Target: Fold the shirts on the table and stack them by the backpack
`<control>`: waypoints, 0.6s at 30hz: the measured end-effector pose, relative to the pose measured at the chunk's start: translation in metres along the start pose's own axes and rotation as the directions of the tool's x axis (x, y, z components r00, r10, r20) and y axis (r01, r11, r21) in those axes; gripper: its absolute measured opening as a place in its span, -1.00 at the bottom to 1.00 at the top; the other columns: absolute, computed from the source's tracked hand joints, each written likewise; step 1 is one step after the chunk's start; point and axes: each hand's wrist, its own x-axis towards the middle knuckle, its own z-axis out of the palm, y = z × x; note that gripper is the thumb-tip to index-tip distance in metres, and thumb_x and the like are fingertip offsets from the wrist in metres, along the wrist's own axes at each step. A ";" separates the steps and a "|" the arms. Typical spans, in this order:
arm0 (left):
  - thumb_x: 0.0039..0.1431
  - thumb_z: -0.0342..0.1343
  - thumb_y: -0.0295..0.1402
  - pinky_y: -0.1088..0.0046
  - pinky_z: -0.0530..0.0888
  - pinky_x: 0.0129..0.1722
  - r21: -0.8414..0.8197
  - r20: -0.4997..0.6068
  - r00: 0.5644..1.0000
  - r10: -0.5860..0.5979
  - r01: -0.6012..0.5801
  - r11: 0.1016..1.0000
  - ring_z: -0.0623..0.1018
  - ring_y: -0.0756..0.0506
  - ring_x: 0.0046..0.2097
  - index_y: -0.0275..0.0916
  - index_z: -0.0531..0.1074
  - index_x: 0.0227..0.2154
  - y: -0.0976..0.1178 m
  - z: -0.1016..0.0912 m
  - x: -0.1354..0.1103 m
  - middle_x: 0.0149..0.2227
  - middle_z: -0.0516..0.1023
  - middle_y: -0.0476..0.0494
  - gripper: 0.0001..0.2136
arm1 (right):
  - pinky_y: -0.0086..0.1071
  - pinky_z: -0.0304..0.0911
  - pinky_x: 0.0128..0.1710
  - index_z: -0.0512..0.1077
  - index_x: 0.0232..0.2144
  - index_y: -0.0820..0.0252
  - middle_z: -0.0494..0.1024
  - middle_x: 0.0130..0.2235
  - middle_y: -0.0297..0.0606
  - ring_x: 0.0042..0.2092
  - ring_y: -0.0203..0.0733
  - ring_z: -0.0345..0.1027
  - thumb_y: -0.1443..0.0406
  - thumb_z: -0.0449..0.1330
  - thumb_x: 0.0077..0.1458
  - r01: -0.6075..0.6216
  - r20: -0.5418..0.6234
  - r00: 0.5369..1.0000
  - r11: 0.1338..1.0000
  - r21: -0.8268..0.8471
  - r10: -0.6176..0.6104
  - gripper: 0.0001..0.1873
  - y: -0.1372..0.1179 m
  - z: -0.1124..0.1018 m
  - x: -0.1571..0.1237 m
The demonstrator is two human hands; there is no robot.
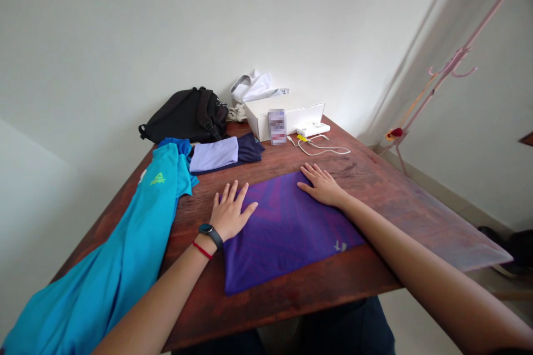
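Observation:
A purple garment (283,227), folded into a flat rectangle with a small light logo near its front edge, lies on the wooden table (266,310). My left hand (230,211) rests flat on its left side, fingers spread, with a dark smartwatch (210,234) and a red cord on the wrist. On the garment's far right corner lies my right hand (322,186), its fingers stretched out. Neither hand grips anything. To the left, a turquoise shirt (137,227) with a yellow-green logo hangs over the table's edge.
Behind the hands lie folded lavender cloth (214,154) and dark cloth (250,148). A black backpack (179,113), a white box (287,105), a blurred small pack (277,126), a white device (312,129) and a cable (325,150) stand farther back. A pink rack (441,77) rises at right.

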 end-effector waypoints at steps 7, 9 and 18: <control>0.37 -0.23 0.12 -0.18 0.12 0.30 -0.006 -0.004 1.000 -0.003 0.003 1.000 0.04 -0.36 0.43 -0.06 -0.01 0.42 0.000 0.001 0.000 0.45 -0.04 -0.21 -0.34 | 0.07 -0.18 0.38 0.00 0.42 0.15 -0.11 0.46 -0.20 0.46 0.10 -0.29 -0.14 -0.15 0.31 0.006 -0.011 1.000 1.000 0.003 -0.006 -0.19 0.001 0.001 0.000; 0.37 -0.23 0.11 -0.18 0.12 0.30 -0.009 -0.007 1.000 -0.002 0.001 1.000 0.04 -0.36 0.43 -0.06 -0.01 0.42 -0.001 0.001 0.000 0.45 -0.04 -0.21 -0.34 | 0.08 -0.19 0.39 -0.01 0.42 0.18 -0.11 0.46 -0.20 0.46 0.10 -0.29 -0.14 -0.15 0.31 0.003 -0.009 1.000 1.000 0.000 -0.003 -0.19 0.000 0.001 0.000; 0.38 -0.21 0.11 -0.19 0.11 0.30 -0.013 -0.004 1.000 -0.001 0.001 1.000 0.04 -0.37 0.43 -0.07 0.00 0.42 0.000 -0.001 0.000 0.45 -0.03 -0.22 -0.35 | 0.07 -0.19 0.39 0.00 0.42 0.18 -0.10 0.46 -0.20 0.46 0.10 -0.30 -0.13 -0.13 0.30 -0.001 -0.004 1.000 1.000 0.003 0.001 -0.19 -0.001 -0.001 0.000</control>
